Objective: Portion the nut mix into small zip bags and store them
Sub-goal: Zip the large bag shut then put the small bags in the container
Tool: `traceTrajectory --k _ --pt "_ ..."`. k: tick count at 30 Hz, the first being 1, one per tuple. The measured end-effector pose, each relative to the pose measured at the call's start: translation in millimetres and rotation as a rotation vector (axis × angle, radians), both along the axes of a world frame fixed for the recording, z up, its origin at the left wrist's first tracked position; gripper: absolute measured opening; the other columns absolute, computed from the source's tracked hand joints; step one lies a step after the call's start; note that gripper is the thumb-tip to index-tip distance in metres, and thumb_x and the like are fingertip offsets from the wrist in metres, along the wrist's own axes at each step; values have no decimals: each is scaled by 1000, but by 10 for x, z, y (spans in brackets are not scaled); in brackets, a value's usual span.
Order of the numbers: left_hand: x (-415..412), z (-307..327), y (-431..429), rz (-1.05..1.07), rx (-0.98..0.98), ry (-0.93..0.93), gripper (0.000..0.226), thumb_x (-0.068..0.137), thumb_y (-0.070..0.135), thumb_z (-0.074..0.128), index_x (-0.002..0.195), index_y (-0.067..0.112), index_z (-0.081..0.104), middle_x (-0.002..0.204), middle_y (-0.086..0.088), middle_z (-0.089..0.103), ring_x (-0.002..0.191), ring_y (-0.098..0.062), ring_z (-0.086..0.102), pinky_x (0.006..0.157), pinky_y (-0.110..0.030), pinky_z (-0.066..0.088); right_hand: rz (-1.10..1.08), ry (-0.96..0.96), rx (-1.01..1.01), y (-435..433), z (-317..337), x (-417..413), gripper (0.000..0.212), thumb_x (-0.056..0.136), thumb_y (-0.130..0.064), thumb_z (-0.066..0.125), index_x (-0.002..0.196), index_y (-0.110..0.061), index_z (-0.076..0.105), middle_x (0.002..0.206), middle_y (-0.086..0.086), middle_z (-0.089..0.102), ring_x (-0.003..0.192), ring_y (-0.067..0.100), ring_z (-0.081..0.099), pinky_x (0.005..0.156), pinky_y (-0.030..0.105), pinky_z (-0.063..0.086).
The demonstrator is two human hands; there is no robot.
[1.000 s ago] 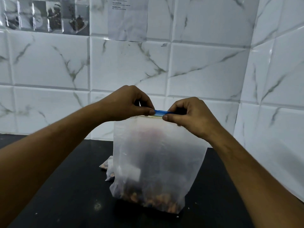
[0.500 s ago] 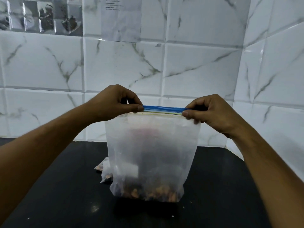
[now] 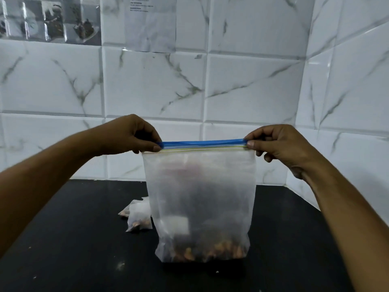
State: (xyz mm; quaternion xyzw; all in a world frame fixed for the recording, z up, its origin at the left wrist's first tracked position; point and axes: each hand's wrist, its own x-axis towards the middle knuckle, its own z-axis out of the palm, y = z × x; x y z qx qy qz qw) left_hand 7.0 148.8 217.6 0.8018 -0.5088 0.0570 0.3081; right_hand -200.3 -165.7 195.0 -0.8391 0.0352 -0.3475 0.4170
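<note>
The large zip bag (image 3: 200,207) is held upright on the dark surface (image 3: 73,239), with its bottom resting there and its top stretched taut between the two hands. The blue zip strip (image 3: 203,143) is held level, its long axis running straight from left to right. Each end is pinched, one by the thumb and curled fingers of the left hand (image 3: 130,133), the other by those of the right hand (image 3: 277,142). Neither hand is nearer to the strip than the other.

The nut mix (image 3: 210,252) is gathered in a low layer at the bag's bottom, well below the hands. Whatever is done next with the seal (pressed shut or pulled apart, it is judged) will have to be worked along that left-to-right line.

The small zip bags (image 3: 139,218) lie on the surface just beside the large bag, on the left hand's side. They are partly hidden behind it, so their number cannot be told. Whether the seal is closed along its whole length cannot be made out. Through the frosted wall a pale rectangle and a reddish blur are seen but cannot be identified.
</note>
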Motion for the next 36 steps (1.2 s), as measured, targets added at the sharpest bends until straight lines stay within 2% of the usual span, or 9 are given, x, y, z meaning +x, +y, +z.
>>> traceTrajectory --k 4,9,13,16,19,22,25,33,36 --pt "59 -51 20 57 39 -72 7 96 21 69 98 24 76 88 5 77 81 -11 70 80 -32 61 -23 7 -45 -36 -8 -17 16 94 1 70 99 -11 79 91 19 77 64 11 66 52 23 48" --pt "43 78 25 79 -403 -134 9 91 26 75 89 17 75 77 3 76 63 -8 66 62 -23 57 -178 -265 -120 -59 143 -80 6 91 -12 76 90 -18 79 77 5 77 59 14 66 52 25 47" --pt "51 13 -4 111 -228 -161 6 91 26 75 91 20 76 77 7 76 61 -5 62 61 -22 53 -212 -67 -241 -20 84 -69 7 93 -13 71 89 -17 75 79 0 75 61 15 72 57 29 49" --pt "58 -33 -26 40 -411 -62 8 95 16 71 99 18 77 78 3 76 61 -6 60 60 -18 56 -261 -194 -167 -33 36 -84 6 97 -16 66 94 -15 71 82 -2 74 61 15 71 53 27 49" --pt "56 -116 -77 89 -326 -92 9 95 19 72 97 26 78 81 3 77 66 -8 63 61 -16 56 -272 -140 -213 -7 3 -56 6 97 -15 66 92 -16 70 85 -1 75 59 17 71 54 24 48" --pt "53 -183 -105 66 -457 -30 8 96 19 70 96 20 78 79 3 76 63 -7 63 62 -21 57 -306 -234 -193 -13 -19 -47 5 97 -16 66 94 -15 70 85 -1 75 59 17 71 54 19 47" --pt "42 -258 -155 118 -371 -23 7 95 22 71 92 19 77 79 3 74 57 -11 63 57 -30 56 -306 -127 -199 -11 -40 -32 6 96 -15 66 92 -15 70 87 0 74 59 17 72 56 29 49" --pt "25 -410 -473 73 -555 485 10 100 20 65 100 10 65 102 -9 76 68 -22 77 53 -28 59 -184 -39 234 16 -137 54 13 105 -9 54 113 0 59 103 16 69 65 29 77 48 31 58" --pt "17 -383 -548 7 -582 502 8 102 18 63 95 13 62 101 -11 78 80 -27 78 60 -31 63 -147 -66 329 10 -119 58 9 107 -9 50 109 -2 55 108 19 69 72 31 78 55 35 64"
